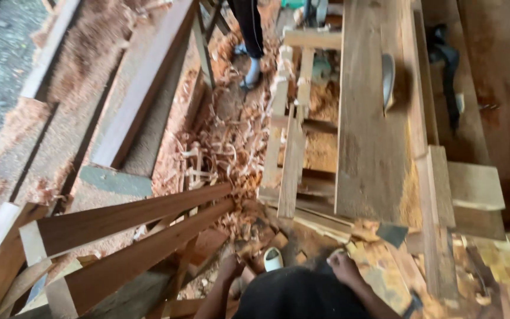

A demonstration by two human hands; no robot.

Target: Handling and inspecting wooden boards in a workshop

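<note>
Looking down from the head camera, the person's two hands sit low at 6 o'clock, partly cut off by something dark, maybe their own clothes or hair. The left hand (229, 267) reaches down among small wood scraps (255, 233) on the floor, and I cannot tell if its fingers are wide, narrow, or holding a piece. The right hand (345, 266) is near a scrap pile too, just under the bench edge; its fingers are hidden, so I cannot tell their state either. A pale sandal (273, 259) sits between the two hands.

Two long reddish boards (131, 227) lean from 8 o'clock toward the middle, likely propped there so they stay off the shavings. Curly wood shavings (219, 150) cover the floor at the middle. The bench (370, 118) runs from 12 o'clock down to 4 o'clock, with a curved metal tool (388, 77) lying on top, too blurry to name. A second person's leg (249, 29) and foot show at 12 o'clock. The whole picture is blurry, so small things are hard to make out.
</note>
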